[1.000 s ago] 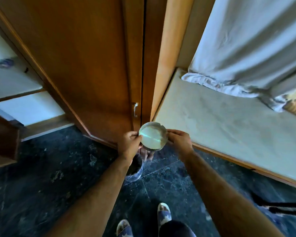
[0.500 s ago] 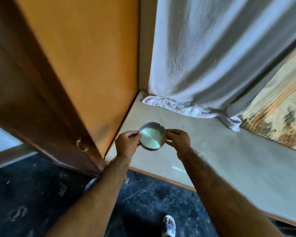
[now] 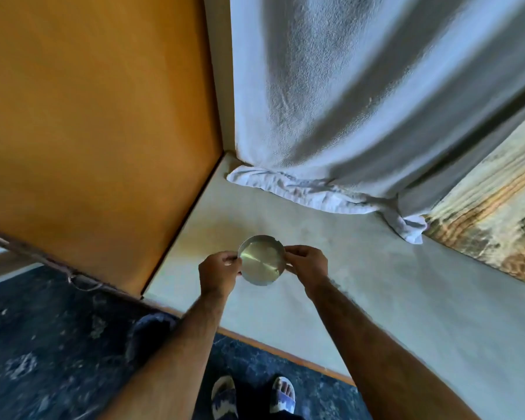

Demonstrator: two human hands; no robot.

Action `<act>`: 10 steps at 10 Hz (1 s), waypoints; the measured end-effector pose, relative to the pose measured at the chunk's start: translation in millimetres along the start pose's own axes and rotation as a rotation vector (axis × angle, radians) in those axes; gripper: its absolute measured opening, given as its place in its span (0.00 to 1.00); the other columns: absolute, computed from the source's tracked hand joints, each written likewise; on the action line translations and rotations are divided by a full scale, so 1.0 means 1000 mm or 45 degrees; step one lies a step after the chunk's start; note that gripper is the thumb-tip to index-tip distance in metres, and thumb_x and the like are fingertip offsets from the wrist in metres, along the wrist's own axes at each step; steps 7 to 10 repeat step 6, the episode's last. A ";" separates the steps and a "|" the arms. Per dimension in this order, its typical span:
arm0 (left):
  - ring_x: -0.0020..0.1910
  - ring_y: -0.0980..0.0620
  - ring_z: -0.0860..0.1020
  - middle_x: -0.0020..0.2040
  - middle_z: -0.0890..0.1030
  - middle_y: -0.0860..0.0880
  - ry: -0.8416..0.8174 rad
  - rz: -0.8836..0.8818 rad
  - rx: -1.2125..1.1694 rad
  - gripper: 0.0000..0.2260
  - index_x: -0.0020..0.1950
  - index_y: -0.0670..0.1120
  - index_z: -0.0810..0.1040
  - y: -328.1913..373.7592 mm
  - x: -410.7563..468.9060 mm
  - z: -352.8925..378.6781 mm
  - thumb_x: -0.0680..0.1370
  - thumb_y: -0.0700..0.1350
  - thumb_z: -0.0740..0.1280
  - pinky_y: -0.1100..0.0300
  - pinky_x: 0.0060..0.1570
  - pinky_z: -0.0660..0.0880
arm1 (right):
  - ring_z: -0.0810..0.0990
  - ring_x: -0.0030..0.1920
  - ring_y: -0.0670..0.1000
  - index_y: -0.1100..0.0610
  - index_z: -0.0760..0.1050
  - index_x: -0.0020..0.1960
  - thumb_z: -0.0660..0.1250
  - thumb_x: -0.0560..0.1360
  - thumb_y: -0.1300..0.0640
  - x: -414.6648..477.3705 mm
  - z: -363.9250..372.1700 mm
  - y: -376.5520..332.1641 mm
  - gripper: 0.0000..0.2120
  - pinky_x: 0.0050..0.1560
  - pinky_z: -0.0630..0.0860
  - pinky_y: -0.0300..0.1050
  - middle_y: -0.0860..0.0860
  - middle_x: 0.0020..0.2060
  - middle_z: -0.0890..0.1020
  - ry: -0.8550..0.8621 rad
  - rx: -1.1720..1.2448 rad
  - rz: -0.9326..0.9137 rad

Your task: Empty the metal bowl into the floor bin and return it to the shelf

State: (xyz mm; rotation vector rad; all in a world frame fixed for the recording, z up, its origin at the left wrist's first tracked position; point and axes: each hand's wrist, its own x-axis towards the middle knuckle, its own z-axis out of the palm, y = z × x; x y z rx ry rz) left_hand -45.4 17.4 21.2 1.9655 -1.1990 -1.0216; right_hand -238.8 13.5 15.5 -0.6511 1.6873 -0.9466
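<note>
A small round metal bowl [image 3: 262, 259] with notches in its rim is held level over the pale shelf [image 3: 361, 298]. My left hand [image 3: 217, 271] pinches its left rim and my right hand [image 3: 306, 266] pinches its right rim. The inside of the bowl looks shiny and holds nothing. A dark rounded shape [image 3: 147, 331], possibly the floor bin, shows partly behind my left forearm on the floor below the shelf edge.
A white towel [image 3: 331, 116] hangs at the back and folds onto the shelf. An orange-brown wooden cupboard side [image 3: 97, 131] walls the shelf on the left. A patterned wall panel [image 3: 491, 213] is at the right. Dark stone floor [image 3: 43, 344] and my sandalled feet lie below.
The view has swung from the floor and cupboard door up to the shelf. Both hands have carried the bowl from above the floor to above the shelf surface, further in.
</note>
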 end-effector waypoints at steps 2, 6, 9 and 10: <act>0.40 0.49 0.85 0.47 0.87 0.44 -0.076 -0.088 -0.032 0.09 0.52 0.41 0.85 -0.006 0.009 0.012 0.72 0.39 0.73 0.52 0.43 0.84 | 0.88 0.44 0.59 0.55 0.88 0.42 0.77 0.66 0.62 0.010 0.002 0.008 0.06 0.49 0.85 0.55 0.53 0.39 0.89 0.041 -0.039 0.059; 0.52 0.47 0.81 0.54 0.84 0.45 -0.148 0.138 0.237 0.20 0.59 0.39 0.81 0.003 0.014 -0.004 0.74 0.53 0.71 0.58 0.54 0.76 | 0.83 0.56 0.51 0.55 0.80 0.64 0.74 0.72 0.50 0.014 -0.005 -0.008 0.22 0.59 0.76 0.41 0.53 0.58 0.85 -0.007 -0.640 -0.219; 0.52 0.47 0.81 0.54 0.84 0.45 -0.148 0.138 0.237 0.20 0.59 0.39 0.81 0.003 0.014 -0.004 0.74 0.53 0.71 0.58 0.54 0.76 | 0.83 0.56 0.51 0.55 0.80 0.64 0.74 0.72 0.50 0.014 -0.005 -0.008 0.22 0.59 0.76 0.41 0.53 0.58 0.85 -0.007 -0.640 -0.219; 0.52 0.47 0.81 0.54 0.84 0.45 -0.148 0.138 0.237 0.20 0.59 0.39 0.81 0.003 0.014 -0.004 0.74 0.53 0.71 0.58 0.54 0.76 | 0.83 0.56 0.51 0.55 0.80 0.64 0.74 0.72 0.50 0.014 -0.005 -0.008 0.22 0.59 0.76 0.41 0.53 0.58 0.85 -0.007 -0.640 -0.219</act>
